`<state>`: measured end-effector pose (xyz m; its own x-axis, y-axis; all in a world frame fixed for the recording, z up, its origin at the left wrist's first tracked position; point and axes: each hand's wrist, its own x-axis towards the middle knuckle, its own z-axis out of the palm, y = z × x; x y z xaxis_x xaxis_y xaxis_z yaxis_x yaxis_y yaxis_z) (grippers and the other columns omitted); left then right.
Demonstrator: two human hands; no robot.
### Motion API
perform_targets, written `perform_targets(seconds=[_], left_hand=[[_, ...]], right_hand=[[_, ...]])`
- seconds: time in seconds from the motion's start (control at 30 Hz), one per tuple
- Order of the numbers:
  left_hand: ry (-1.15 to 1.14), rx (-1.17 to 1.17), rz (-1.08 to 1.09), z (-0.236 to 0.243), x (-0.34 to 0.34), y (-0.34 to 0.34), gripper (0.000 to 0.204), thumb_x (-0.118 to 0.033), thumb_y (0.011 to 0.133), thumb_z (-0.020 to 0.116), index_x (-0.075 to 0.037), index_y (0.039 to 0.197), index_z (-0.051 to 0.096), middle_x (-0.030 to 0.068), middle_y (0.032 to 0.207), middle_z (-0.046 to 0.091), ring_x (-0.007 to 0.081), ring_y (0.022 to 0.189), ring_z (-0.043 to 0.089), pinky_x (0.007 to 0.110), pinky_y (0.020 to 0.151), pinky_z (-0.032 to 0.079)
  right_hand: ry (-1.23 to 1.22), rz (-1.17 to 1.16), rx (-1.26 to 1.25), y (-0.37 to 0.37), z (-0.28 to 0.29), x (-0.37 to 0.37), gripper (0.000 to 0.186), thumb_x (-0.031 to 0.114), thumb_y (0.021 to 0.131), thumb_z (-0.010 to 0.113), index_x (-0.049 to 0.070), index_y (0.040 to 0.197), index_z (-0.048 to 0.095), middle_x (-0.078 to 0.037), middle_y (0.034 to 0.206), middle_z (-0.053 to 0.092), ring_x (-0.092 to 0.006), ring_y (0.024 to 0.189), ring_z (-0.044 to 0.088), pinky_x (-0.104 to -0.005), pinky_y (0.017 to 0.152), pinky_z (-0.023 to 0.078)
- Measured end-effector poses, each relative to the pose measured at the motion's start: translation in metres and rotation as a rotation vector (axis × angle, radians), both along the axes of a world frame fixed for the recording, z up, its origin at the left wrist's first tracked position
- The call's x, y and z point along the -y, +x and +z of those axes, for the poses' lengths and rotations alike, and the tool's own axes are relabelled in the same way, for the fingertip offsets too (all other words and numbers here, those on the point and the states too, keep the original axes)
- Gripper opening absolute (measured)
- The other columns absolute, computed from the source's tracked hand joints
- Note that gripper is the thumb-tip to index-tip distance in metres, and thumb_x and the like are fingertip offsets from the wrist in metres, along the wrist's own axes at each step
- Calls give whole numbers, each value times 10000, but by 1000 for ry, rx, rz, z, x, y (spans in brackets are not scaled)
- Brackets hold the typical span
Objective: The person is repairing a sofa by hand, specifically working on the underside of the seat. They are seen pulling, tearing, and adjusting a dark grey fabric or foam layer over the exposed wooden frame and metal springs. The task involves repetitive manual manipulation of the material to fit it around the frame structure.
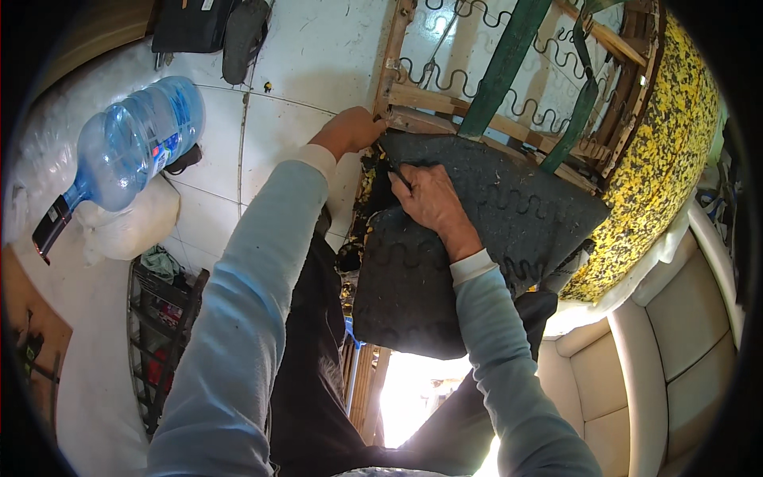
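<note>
A piece of dark grey fabric (pixel 509 179) lies over the near part of a wooden seat frame (pixel 433 99) with wavy metal springs and green webbing straps (pixel 505 71). My left hand (pixel 350 131) is closed at the frame's left rail, by the fabric's upper left corner; its fingertips are partly hidden. On the fabric's left side, my right hand (pixel 433 203) grips a thin dark pen-like tool (pixel 402 178), its point near the fabric edge. Another dark fabric part (pixel 409 278) hangs below, showing the springs' wavy imprint. Yellow and black speckled foam (pixel 660 151) covers the frame's right side.
A large clear blue water bottle (pixel 131 143) lies at the left near a white bag (pixel 135 219). Below is a dark rack (pixel 159 334). A dark slipper (pixel 245 40) rests on the white tiles (pixel 286 151). A beige sofa (pixel 675 318) stands at the right.
</note>
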<state>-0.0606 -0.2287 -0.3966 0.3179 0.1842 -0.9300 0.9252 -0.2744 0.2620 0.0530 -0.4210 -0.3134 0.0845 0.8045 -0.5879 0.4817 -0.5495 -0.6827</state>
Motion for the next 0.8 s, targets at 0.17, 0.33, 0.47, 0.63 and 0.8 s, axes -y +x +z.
perform_targets(seconds=[0.17,0.33,0.47,0.63,0.8], left_hand=[[70,202,187,8,15,-18,528,-438,970,567,54,937,756,312,913,723,488,928,709,527,873,556],[326,335,260,25,41,-21,436,-358,961,596,48,863,720,309,882,701,519,854,680,548,801,551],[375,436,341,34,47,-25,390,-303,974,633,60,834,659,277,736,627,406,624,592,480,647,491],[329,437,297,43,40,-22,372,-284,980,638,56,830,661,246,687,610,324,570,554,440,616,477],[267,406,331,42,40,-24,385,-320,960,661,42,828,674,239,689,626,318,579,585,445,624,490]], right_hand=[[102,-15,-67,1,-10,10,335,317,1014,633,33,854,714,-204,803,719,-382,864,692,-444,1006,393],[132,62,-100,10,-23,18,347,318,1006,629,32,826,710,-200,832,722,-373,873,686,-444,1005,380],[136,154,-147,16,-23,19,368,333,1005,616,33,813,710,-192,828,719,-362,857,681,-437,1003,374],[136,251,-172,23,-27,19,396,355,1007,609,37,790,699,-171,796,691,-336,841,660,-422,988,369],[169,234,-157,28,-20,26,405,365,1004,624,34,778,680,-160,762,663,-332,807,635,-416,979,374]])
